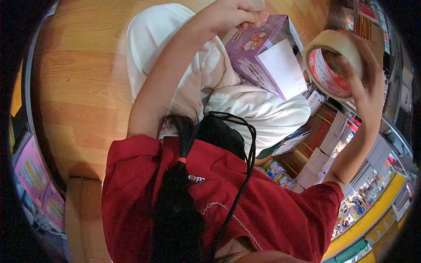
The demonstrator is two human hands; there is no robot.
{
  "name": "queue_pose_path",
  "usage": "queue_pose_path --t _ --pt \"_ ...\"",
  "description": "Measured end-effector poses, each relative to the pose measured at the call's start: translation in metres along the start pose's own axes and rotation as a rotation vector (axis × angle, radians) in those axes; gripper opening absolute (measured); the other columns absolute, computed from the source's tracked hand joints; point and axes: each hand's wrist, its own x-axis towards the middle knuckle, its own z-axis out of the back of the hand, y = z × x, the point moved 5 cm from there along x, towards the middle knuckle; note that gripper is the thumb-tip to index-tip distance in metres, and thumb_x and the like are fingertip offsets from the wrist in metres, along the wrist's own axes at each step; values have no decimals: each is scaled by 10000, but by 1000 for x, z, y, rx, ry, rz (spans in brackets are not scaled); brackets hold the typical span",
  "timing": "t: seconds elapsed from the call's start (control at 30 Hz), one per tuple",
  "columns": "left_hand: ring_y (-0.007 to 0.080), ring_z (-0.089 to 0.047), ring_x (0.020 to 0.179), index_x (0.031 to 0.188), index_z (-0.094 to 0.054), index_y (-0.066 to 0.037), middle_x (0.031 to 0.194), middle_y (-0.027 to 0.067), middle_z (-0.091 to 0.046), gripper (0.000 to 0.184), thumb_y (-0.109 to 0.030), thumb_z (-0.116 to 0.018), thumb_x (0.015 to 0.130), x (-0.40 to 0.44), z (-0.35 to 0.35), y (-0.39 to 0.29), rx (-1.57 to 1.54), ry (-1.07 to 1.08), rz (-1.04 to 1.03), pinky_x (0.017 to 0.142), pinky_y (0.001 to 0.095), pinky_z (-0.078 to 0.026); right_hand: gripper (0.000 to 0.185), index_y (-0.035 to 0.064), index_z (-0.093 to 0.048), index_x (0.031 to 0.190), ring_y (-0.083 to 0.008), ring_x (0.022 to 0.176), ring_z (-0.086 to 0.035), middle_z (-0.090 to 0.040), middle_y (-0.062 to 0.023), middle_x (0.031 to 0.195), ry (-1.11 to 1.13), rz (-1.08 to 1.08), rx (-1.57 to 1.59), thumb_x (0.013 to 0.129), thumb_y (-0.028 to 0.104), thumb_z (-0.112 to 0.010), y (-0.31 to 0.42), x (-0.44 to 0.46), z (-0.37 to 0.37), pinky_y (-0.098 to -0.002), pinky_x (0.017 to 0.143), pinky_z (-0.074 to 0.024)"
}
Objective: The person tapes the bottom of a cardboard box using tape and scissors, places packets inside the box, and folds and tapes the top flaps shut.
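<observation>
A purple box with printed pictures and a white panel rests by the white-trousered legs. At its upper edge is my left hand, fingers pinched together; what lies between them is too small to make out. My right hand grips a large roll of clear tape with a red and white inner core, its fingers around the rim and inside the hole. The roll is held beside the box's right side, tilted toward the camera.
Wooden flooring spreads out at the left. Shelves at the right hold stacked papers or books. Pink packages are at the far left, and a brown cardboard box is at lower left. A black cord hangs over the red shirt.
</observation>
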Motion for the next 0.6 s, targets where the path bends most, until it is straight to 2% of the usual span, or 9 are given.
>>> queue_pose_path --t 0.1,0.2,0.3,0.4,0.6 --pt "89 -535 617 837 -635 18 690 22 -604 297 -274 -592 869 3 -4 13 -53 25 56 595 221 -429 395 -41 -561 1077 -194 849 -607 -632 -162 935 101 -12 -42 760 185 -629 7 10 -5 -297 797 -455" --pt "64 -487 618 806 -665 -27 683 -17 -570 316 -343 -669 795 11 -10 25 111 -54 40 563 217 -393 376 -32 -568 1065 -201 834 -614 -636 -160 904 184 36 -149 750 166 -619 8 21 -12 -305 782 -461" --pt "71 -479 590 817 -680 -11 641 -10 -563 359 -368 -676 785 19 -7 34 58 -104 -19 535 228 -391 355 -37 -572 1052 -206 836 -616 -637 -160 906 228 31 -65 753 151 -608 1 32 -21 -315 784 -463" --pt "89 -482 519 767 -698 -21 592 33 -581 349 -368 -724 734 26 -5 49 62 -157 6 479 246 -369 339 -38 -576 1039 -214 834 -618 -639 -161 899 169 15 -11 756 147 -599 -6 35 -26 -320 789 -462" --pt "123 -536 506 690 -699 -48 568 51 -604 354 -400 -706 727 33 -10 62 154 -212 -52 518 280 -427 339 -35 -579 1039 -234 849 -622 -639 -167 917 232 -18 -110 757 152 -599 -11 39 -35 -320 803 -458"
